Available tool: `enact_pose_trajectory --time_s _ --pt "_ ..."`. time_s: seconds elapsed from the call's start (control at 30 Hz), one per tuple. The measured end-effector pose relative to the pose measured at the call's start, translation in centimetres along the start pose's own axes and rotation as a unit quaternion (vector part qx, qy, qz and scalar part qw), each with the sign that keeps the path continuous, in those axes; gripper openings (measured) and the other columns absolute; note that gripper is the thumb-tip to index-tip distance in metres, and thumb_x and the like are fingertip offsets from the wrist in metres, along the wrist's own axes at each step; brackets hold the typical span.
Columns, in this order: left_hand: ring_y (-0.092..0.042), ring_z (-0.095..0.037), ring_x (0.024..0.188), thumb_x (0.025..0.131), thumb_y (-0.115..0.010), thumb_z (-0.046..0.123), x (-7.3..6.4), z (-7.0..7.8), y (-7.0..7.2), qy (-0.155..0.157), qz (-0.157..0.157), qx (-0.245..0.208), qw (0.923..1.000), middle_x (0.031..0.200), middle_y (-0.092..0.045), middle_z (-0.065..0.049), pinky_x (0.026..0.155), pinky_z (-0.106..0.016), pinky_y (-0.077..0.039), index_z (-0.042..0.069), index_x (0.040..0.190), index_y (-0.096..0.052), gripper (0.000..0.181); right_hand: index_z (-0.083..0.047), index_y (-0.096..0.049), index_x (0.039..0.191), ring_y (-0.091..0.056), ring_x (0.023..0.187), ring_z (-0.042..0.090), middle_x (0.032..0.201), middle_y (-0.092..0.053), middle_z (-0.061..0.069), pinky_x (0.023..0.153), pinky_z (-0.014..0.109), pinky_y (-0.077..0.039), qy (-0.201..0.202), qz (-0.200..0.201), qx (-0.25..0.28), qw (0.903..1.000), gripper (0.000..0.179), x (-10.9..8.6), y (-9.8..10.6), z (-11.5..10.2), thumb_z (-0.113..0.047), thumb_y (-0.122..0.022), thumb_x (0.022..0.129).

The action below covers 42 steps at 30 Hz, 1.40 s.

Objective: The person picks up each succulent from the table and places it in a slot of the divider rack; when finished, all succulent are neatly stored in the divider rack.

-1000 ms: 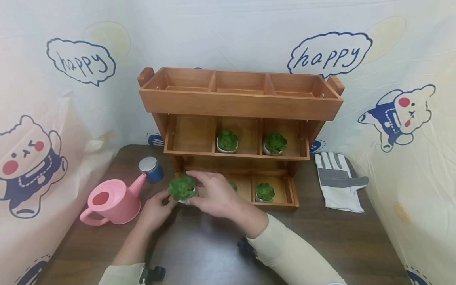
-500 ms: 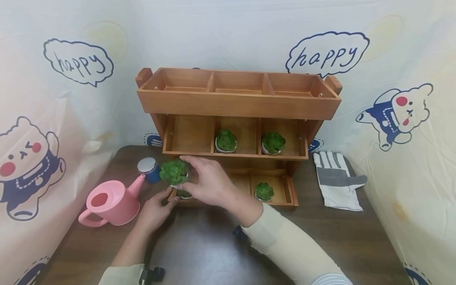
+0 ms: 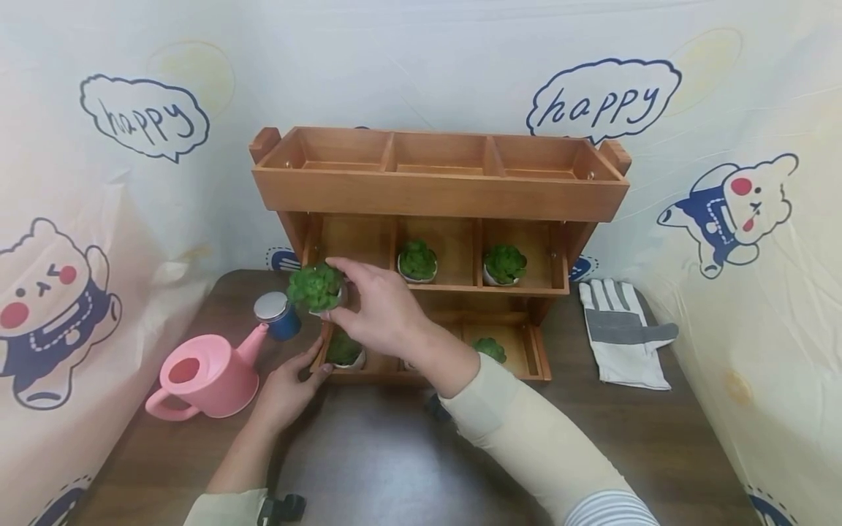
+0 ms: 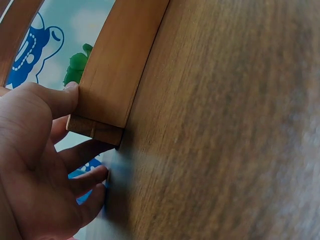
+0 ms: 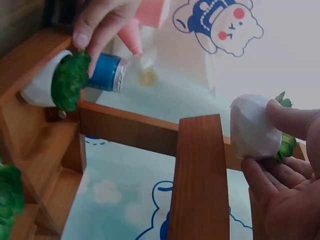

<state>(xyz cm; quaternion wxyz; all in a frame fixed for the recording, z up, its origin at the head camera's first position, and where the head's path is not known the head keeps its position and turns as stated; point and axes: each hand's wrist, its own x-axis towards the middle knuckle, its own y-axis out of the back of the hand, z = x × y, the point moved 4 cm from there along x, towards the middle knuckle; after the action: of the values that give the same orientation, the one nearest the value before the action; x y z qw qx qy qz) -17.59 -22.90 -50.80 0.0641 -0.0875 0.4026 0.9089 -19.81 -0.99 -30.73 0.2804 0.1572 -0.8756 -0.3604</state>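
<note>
My right hand (image 3: 384,307) grips a potted succulent (image 3: 314,287) by its white pot (image 5: 254,127), thumb on one side and fingers on the other. It is held in the air before the left end of the middle tier of a three-tier wooden shelf (image 3: 434,196). My left hand (image 3: 286,394) holds the front left corner of the bottom tier; the left wrist view shows its thumb and fingers about the board's end (image 4: 117,65). Just beside it, another potted succulent (image 3: 345,352) sits in the bottom left compartment. The right arm partly hides the bottom tier.
Two potted succulents (image 3: 417,261) stand in the middle tier's centre and right compartments. Another succulent (image 3: 490,349) is at bottom right. To the left are a pink watering can (image 3: 213,376) and a blue jar (image 3: 279,318); a work glove (image 3: 621,332) lies to the right.
My right hand has lifted the succulent from the bottom tier's height up towards the middle tier, uncovering the plant in the bottom left compartment. The left hand stays at the shelf corner.
</note>
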Motion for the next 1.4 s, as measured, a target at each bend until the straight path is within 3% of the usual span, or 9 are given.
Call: enact_pose_trajectory --time_s 0.33,0.53,0.83,1.0,1.1,1.23,1.3,1.4 --pt "-0.038 -0.050 0.146 0.096 -0.052 0.072 -0.1 -0.1 0.0 0.007 -0.003 -0.008 0.9999 0.161 -0.040 -0.022 0.109 -0.076 -0.033 0.035 0.163 -0.031 0.079 -0.010 -0.052 0.150 -0.067 0.107 0.011 0.134 -0.068 0.004 0.095 0.026 -0.056 -0.012 0.020 -0.015 0.9996 0.070 1.9 0.6 0.3 -0.027 -0.084 0.089" --pt "-0.038 -0.050 0.146 0.096 -0.052 0.072 -0.1 -0.1 0.0 0.008 0.001 -0.004 1.0000 0.161 -0.040 -0.023 0.109 -0.076 -0.032 0.036 0.163 -0.032 0.079 -0.012 -0.052 0.150 -0.065 0.120 0.016 0.138 -0.067 0.005 0.102 0.032 -0.054 -0.031 0.029 -0.016 0.9990 0.068 2.8 0.5 0.7 -0.027 -0.082 0.091" --pt "-0.036 -0.051 0.147 0.096 -0.053 0.072 -0.1 0.0 -0.1 0.015 -0.007 -0.009 0.9998 0.162 -0.038 -0.022 0.109 -0.077 -0.031 0.039 0.163 -0.030 0.078 -0.016 -0.050 0.153 -0.063 0.123 0.019 0.141 -0.065 0.005 0.107 0.035 -0.051 -0.083 0.026 -0.032 0.9957 0.069 3.8 -0.2 1.6 -0.028 -0.080 0.092" --pt "-0.036 -0.050 0.147 0.096 -0.053 0.073 -0.1 0.0 -0.1 0.018 -0.010 -0.010 0.9998 0.162 -0.038 -0.022 0.109 -0.077 -0.031 0.038 0.163 -0.031 0.079 -0.015 -0.050 0.153 -0.067 0.108 0.017 0.129 -0.069 0.006 0.097 0.033 -0.056 -0.102 0.015 -0.050 0.9933 0.067 4.1 -0.7 1.8 -0.027 -0.078 0.093" --pt "-0.036 -0.050 0.147 0.096 -0.053 0.073 -0.1 0.0 -0.1 0.017 -0.011 -0.012 0.9997 0.162 -0.038 -0.022 0.109 -0.077 -0.030 0.038 0.163 -0.031 0.079 -0.013 -0.048 0.153 -0.067 0.084 0.013 0.105 -0.072 0.004 0.075 0.026 -0.059 -0.113 0.005 -0.058 0.9919 0.066 4.1 -1.0 2.0 -0.028 -0.075 0.096" --pt "-0.036 -0.050 0.147 0.096 -0.053 0.073 -0.1 -0.1 -0.1 0.017 -0.013 -0.012 0.9997 0.163 -0.037 -0.022 0.110 -0.077 -0.030 0.039 0.163 -0.030 0.078 -0.011 -0.040 0.158 -0.061 0.060 0.010 0.082 -0.065 0.000 0.052 0.022 -0.051 -0.121 -0.031 -0.067 0.9899 0.068 3.8 -1.2 2.1 -0.031 -0.069 0.100" --pt "-0.035 -0.050 0.147 0.095 -0.053 0.074 -0.1 -0.2 -0.2 0.018 -0.013 -0.012 0.9997 0.163 -0.037 -0.022 0.109 -0.077 -0.030 0.040 0.163 -0.030 0.079 -0.010 -0.035 0.161 -0.061 0.059 0.010 0.082 -0.064 0.000 0.052 0.023 -0.051 -0.119 -0.048 -0.071 0.9891 0.072 3.6 -1.3 2.1 -0.033 -0.068 0.101" --pt "-0.035 -0.050 0.147 0.095 -0.053 0.074 0.0 -0.2 -0.2 0.019 -0.010 -0.014 0.9997 0.163 -0.038 -0.021 0.109 -0.077 -0.030 0.040 0.163 -0.030 0.079 -0.008 -0.032 0.162 -0.068 0.073 0.011 0.102 -0.070 0.004 0.070 0.026 -0.059 -0.106 -0.056 -0.090 0.9887 0.078 3.2 -1.2 2.0 -0.035 -0.069 0.100"
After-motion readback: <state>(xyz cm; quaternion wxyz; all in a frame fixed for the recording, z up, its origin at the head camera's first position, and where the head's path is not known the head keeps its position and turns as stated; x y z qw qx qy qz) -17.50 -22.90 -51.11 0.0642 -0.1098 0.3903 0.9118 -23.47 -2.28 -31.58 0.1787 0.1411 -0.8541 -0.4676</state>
